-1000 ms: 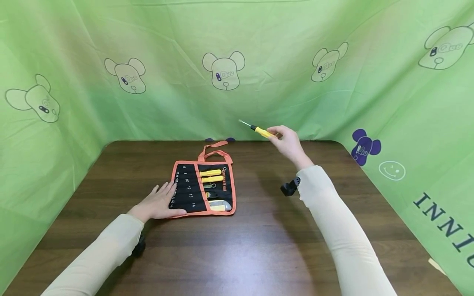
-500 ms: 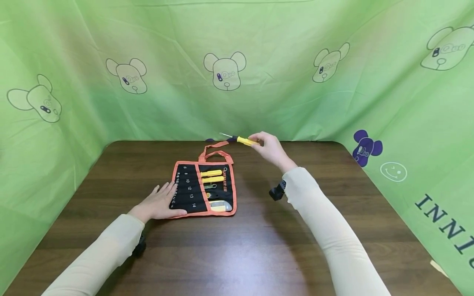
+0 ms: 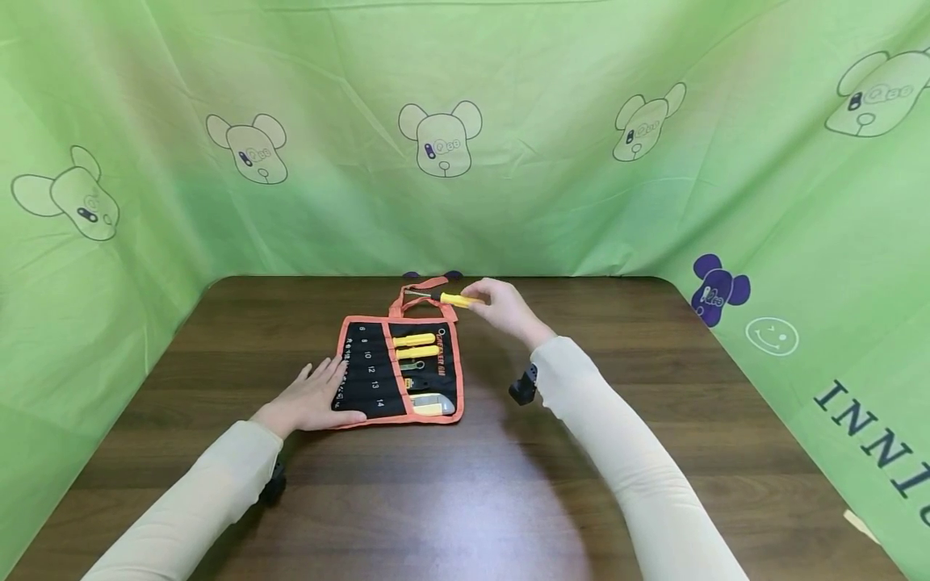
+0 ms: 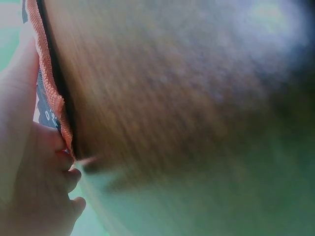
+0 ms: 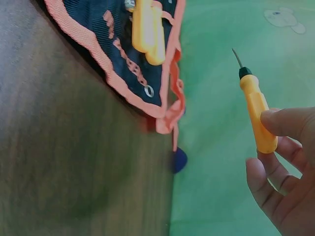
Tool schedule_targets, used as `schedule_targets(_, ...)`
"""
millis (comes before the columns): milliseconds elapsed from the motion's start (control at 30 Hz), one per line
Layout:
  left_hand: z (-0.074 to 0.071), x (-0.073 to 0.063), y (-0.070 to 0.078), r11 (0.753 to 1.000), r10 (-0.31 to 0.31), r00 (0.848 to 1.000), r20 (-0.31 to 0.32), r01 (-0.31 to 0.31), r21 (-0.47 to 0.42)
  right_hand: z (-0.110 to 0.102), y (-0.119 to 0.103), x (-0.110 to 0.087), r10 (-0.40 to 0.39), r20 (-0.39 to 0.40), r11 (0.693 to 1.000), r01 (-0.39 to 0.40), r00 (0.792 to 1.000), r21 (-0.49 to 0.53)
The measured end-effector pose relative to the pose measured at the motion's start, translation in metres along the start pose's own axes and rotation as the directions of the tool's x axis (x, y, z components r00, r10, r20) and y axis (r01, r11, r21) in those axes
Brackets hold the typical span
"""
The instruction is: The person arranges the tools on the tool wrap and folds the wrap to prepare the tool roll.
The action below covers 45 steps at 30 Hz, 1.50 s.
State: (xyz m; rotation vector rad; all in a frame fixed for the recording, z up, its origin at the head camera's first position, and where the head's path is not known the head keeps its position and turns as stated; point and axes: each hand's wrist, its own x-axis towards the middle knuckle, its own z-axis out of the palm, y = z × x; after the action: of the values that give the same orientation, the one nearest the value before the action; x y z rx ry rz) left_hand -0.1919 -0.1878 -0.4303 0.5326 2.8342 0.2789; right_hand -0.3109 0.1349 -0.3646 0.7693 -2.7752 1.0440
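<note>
A black tool pouch (image 3: 370, 379) with orange edging lies spread on the table, its left pockets marked with numbers. My left hand (image 3: 312, 395) rests on its lower left part with the fingers spread; in the left wrist view the thumb lies along the orange edging (image 4: 47, 73). My right hand (image 3: 504, 308) pinches the yellow handle of a screwdriver (image 5: 258, 110) between thumb and fingers. The shaft points left, over the orange ties (image 3: 429, 303) at the pouch's top. Two yellow handles (image 3: 416, 352) and a grey-and-yellow utility knife (image 3: 432, 403) stick out of the right pockets.
The brown wooden table (image 3: 465, 500) carries the pouch. Behind it and at both sides hangs a green printed cloth (image 3: 523, 194). Each wrist wears a small black camera, such as the right camera (image 3: 523, 386).
My right hand has come left and down with the screwdriver, from in front of the cloth to over the pouch's ties. The left hand and the pouch have stayed put.
</note>
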Motion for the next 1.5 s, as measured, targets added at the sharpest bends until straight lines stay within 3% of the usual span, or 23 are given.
schedule_targets(400, 0.001, 0.001, -0.001, 1.0, -0.001, 1.0, 0.0, 0.001, -0.004, 0.023, 0.002, 0.002, -0.005, 0.074, 0.999, 0.007, 0.997, -0.035)
schedule_targets(633, 0.001, 0.002, -0.001, 1.0, -0.003, 1.0, 0.003, 0.003, -0.005, 0.033, 0.003, 0.004, 0.054, 0.135, 0.996, -0.043, 0.989, -0.08)
schedule_targets(833, 0.0, 0.001, -0.001, 1.0, 0.001, 1.0, -0.002, -0.001, -0.001, 0.04, 0.003, 0.006, 0.048, 0.171, 0.991, -0.025, 0.984, -0.135)
schedule_targets(1133, 0.001, 0.001, -0.002, 1.0, 0.001, 1.0, -0.003, -0.001, -0.003, 0.045, -0.001, 0.008, 0.008, 0.177, 0.988, 0.019, 0.984, -0.155)
schedule_targets(1500, 0.002, 0.0, -0.002, 1.0, 0.008, 1.0, -0.007, -0.008, 0.003, 0.053, -0.005, 0.012, 0.049, 0.162, 0.991, -0.027, 0.986, -0.133)
